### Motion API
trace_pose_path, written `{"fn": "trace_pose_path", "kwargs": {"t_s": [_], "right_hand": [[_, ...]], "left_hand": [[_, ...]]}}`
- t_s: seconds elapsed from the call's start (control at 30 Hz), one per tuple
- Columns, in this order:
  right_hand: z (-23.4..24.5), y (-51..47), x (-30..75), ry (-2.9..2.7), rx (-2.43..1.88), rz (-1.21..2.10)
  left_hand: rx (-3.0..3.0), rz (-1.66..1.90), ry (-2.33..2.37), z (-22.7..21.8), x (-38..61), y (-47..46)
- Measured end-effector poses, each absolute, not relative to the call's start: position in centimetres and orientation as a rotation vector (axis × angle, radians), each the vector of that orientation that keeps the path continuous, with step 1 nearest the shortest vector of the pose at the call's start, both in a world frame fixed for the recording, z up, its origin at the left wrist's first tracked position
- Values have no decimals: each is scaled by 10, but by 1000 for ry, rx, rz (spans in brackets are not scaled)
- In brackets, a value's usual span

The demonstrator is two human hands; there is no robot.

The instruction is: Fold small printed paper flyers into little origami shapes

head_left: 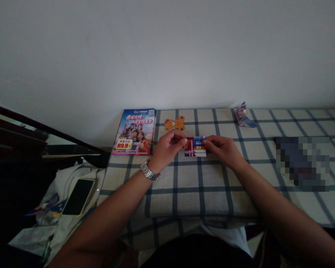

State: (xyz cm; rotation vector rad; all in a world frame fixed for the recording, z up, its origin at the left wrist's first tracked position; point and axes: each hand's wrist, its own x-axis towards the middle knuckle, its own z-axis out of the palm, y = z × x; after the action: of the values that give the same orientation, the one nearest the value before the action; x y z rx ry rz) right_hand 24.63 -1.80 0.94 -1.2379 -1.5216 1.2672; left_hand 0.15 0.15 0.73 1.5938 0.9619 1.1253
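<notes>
Both hands hold a small folded piece of printed paper (195, 148) just above the checked tablecloth (184, 186). My left hand (171, 146) pinches its left edge, with a metal-band watch (150, 170) on that wrist. On the opposite side, my right hand (221, 148) is closed on the right edge, thumb on the front. Red, blue and white print shows on the paper. Left of my hands lies a stack of colourful flyers (135, 132). A flat bear-shaped piece (174, 123) rests just beyond my left hand.
A crumpled or folded flyer (243, 116) stands near the wall (167, 56) at the back right. At the right, a pixelated patch (303, 163) hides a dark object. A phone (78, 196) lies on white bags (51, 227) left of the table.
</notes>
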Motion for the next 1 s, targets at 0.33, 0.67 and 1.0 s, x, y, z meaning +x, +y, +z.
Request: {"fn": "trace_pose_path", "kwargs": {"t_s": [0.33, 0.67, 1.0], "right_hand": [[12, -17, 251, -1766, -1326, 1066], [15, -19, 249, -1792, -1351, 938], [12, -17, 247, -1844, -1330, 924]], "left_hand": [[1652, 1040, 969, 12, 1, 2], [1725, 904, 962, 14, -2, 5], [1685, 989, 983, 14, -1, 3]]}}
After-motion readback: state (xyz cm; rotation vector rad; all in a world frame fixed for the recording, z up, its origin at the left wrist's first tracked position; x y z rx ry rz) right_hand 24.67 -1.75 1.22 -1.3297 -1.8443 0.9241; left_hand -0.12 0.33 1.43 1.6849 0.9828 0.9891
